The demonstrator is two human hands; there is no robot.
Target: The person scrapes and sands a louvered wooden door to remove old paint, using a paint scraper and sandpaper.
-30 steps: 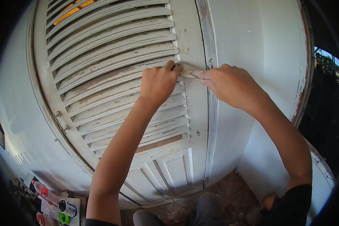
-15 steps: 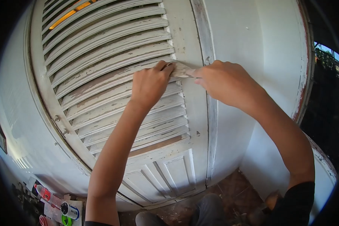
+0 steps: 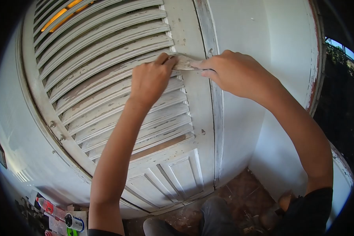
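Note:
A white louvered shutter door (image 3: pixel 106 70) with peeling paint and bare wood patches fills the view. A flat scraper blade (image 3: pixel 185 62), smeared with paint, lies against the right end of one slat. My right hand (image 3: pixel 236 72) grips the scraper's handle, which is hidden inside the fist. My left hand (image 3: pixel 149 80) rests on the slats with its fingertips pressing on the blade.
A raised panel (image 3: pixel 173 177) forms the door's lower part. White walls (image 3: pixel 247 27) flank the door. Small bottles and containers (image 3: pixel 63 218) lie on the floor at lower left. Paint flakes litter the brown floor (image 3: pixel 240 192) near my knee.
Both hands and the scraper have shifted slightly up and to the left in view along the slat. The grip is unchanged.

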